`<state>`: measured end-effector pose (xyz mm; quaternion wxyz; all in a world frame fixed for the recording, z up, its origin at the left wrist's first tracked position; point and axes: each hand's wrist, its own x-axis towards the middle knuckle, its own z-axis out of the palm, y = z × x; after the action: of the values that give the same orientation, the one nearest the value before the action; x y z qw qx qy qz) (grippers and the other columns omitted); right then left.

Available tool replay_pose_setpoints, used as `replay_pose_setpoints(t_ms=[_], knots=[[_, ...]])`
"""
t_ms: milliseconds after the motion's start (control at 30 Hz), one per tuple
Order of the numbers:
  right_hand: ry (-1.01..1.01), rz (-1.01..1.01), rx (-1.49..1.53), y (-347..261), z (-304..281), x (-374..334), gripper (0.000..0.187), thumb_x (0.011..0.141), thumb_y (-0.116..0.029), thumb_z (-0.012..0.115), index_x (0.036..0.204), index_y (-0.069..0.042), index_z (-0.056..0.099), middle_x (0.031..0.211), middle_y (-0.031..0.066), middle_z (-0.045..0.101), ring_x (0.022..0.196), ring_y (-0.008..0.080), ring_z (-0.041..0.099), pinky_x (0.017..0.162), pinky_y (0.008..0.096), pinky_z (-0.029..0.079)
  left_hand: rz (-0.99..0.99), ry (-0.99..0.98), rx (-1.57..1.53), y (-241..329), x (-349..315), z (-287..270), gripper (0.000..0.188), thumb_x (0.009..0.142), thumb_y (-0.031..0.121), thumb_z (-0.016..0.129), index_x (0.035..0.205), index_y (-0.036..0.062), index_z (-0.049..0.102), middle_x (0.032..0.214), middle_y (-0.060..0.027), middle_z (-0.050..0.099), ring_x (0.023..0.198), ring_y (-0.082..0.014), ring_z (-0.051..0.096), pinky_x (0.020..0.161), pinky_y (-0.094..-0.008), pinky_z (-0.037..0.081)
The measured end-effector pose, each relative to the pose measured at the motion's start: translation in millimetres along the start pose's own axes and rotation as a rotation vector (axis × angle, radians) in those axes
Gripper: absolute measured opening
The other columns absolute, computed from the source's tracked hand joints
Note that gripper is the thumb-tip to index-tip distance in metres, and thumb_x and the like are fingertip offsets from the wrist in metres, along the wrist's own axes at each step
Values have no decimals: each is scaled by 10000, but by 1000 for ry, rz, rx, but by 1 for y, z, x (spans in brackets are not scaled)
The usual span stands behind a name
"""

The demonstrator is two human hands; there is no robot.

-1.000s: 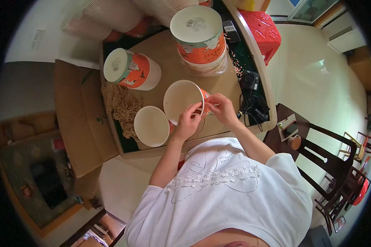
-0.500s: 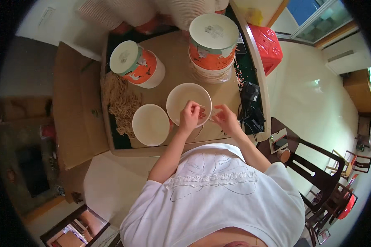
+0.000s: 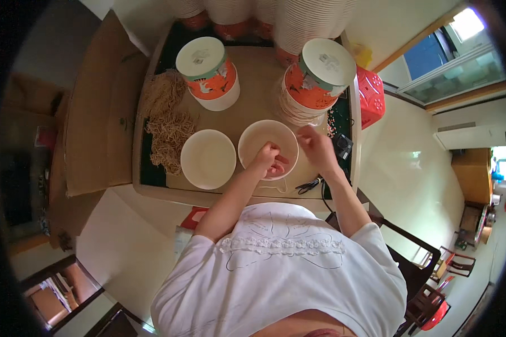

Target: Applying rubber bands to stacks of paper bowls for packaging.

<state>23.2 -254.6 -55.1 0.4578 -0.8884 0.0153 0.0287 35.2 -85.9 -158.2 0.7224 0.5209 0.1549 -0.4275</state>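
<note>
Two plain white paper tubs stand side by side near the table's front edge, the left tub [image 3: 199,174] and the right tub [image 3: 253,136]. My left hand [image 3: 272,160] reaches over the right tub, its thumb and forefinger pinched and the other fingers curled. Just beyond that tub's right rim is my right hand [image 3: 317,147], fingers bent and drawn together. What either hand pinches is too small to make out. A thin pale cord [image 3: 283,188] hangs in a loop below the right tub. Left of the tubs lies a heap of tan cords [image 3: 174,126].
Behind stand an orange, green and white printed tub [image 3: 213,84] and a similar stack [image 3: 315,87]. Tall stacks of white tubs [image 3: 306,25] line the back. A black device [image 3: 343,146] and cable lie at right, a cardboard box [image 3: 101,106] at left, a red stool [image 3: 371,101] beyond.
My view has shifted. The left hand has moved lower into the right tub. My right hand has moved up and away from the left, along the tub's right side.
</note>
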Motion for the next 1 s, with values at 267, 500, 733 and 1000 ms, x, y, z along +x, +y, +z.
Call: replay_pose_setpoints(t_ms=[267,500,733,1000], knots=[[-133,142,293,118,48,-50,455,716,-18,689,1136,-81,526,1049,42,535,880,136,510,662,244,459,62,28,15,-6,0,8,132,908,124,398,1033,81,395,760,-160,612,426,-198,555,296,-266,353],[-150,236,596,117,65,-42,168,861,-58,577,1012,9,546,898,45,589,788,120,571,663,240,469,89,33,93,6,-15,10,117,921,138,403,1013,67,394,745,-164,609,453,-202,570,325,-289,400],[-295,-44,-50,4,21,-82,122,867,-127,555,963,-54,567,692,65,613,655,173,619,564,297,488,-36,-40,64,16,-36,25,140,928,134,388,1031,45,357,725,-198,616,535,-252,626,376,-305,455],[-846,-327,-551,-38,40,-63,81,802,-101,523,835,-64,587,781,133,613,762,297,619,637,384,495,-188,-251,-317,-14,4,-8,94,904,113,420,859,63,486,634,-50,521,413,-94,392,348,-231,289]])
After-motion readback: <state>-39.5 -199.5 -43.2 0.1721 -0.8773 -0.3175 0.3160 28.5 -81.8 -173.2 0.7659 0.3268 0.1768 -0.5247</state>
